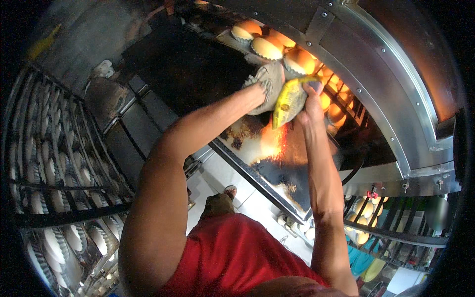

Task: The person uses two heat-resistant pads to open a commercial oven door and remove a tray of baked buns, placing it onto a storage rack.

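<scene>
My left hand (267, 86) is covered by a grey cloth mitt, which hides its fingers, so I cannot tell their pose. It reaches up to the oven mouth, close to several golden buns (267, 48) in fluted cups. Just right of it, my right hand (311, 101) is closed on a grey cloth pad with a yellow edge (289, 101). The thumb presses on the pad's upper end. More buns (336, 114) glow orange inside the oven beyond this hand. Whether either hand touches a tray is hidden by the cloths.
A dark, scorched metal ledge (242, 136) lies under my hands. The riveted steel oven front (346, 64) curves along the right. At left, a black rack (74, 213) holds pale dough in fluted cups; browned buns (363, 213) fill a rack at lower right.
</scene>
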Action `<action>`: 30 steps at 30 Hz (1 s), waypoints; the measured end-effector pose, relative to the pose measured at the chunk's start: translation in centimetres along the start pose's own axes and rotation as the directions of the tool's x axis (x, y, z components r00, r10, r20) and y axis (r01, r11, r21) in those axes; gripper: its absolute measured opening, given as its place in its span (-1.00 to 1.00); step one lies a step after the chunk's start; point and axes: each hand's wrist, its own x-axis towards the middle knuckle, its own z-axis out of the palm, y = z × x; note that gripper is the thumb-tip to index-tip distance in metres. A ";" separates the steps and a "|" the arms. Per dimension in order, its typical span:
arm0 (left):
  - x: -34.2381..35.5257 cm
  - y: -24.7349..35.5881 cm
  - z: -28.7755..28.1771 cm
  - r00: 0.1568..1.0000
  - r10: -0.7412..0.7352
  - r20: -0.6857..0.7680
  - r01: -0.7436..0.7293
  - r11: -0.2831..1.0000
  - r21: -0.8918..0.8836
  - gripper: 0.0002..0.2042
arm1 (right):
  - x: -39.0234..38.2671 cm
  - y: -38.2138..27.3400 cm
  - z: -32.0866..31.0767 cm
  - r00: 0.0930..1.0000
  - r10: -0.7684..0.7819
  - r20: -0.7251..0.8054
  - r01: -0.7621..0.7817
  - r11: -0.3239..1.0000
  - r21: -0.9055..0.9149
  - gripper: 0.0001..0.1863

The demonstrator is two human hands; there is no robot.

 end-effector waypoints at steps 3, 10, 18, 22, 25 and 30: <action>-4.0 0.7 2.7 0.954 0.021 -0.300 -0.018 1.000 0.012 -0.80 | -3.1 -0.6 0.1 1.000 0.020 0.019 -0.020 1.000 -0.006 -0.86; -14.5 -1.3 -5.1 0.760 -0.650 0.035 0.546 0.607 -0.577 -0.73 | -15.2 -5.7 -3.3 0.992 0.093 -0.085 -0.098 0.994 -0.057 -0.79; -22.4 6.1 -6.4 0.838 -0.514 -0.184 0.315 0.730 -0.606 -0.72 | -30.8 -6.7 -8.7 0.985 -0.076 -0.153 0.026 0.952 -0.304 -0.70; -28.8 12.3 -9.3 0.824 -0.537 -0.181 0.328 0.712 -0.621 -0.74 | -37.3 -6.3 -12.0 0.995 -0.048 -0.085 0.019 0.950 -0.312 -0.67; -33.9 16.8 -11.5 0.812 -0.563 -0.152 0.362 0.691 -0.626 -0.73 | -42.6 -5.9 -13.6 0.999 -0.010 -0.045 -0.006 0.939 -0.343 -0.63; -42.2 23.2 -14.9 0.794 -0.604 -0.076 0.432 0.647 -0.629 -0.73 | -51.2 -5.7 -17.0 0.999 0.033 -0.029 -0.041 0.914 -0.405 -0.53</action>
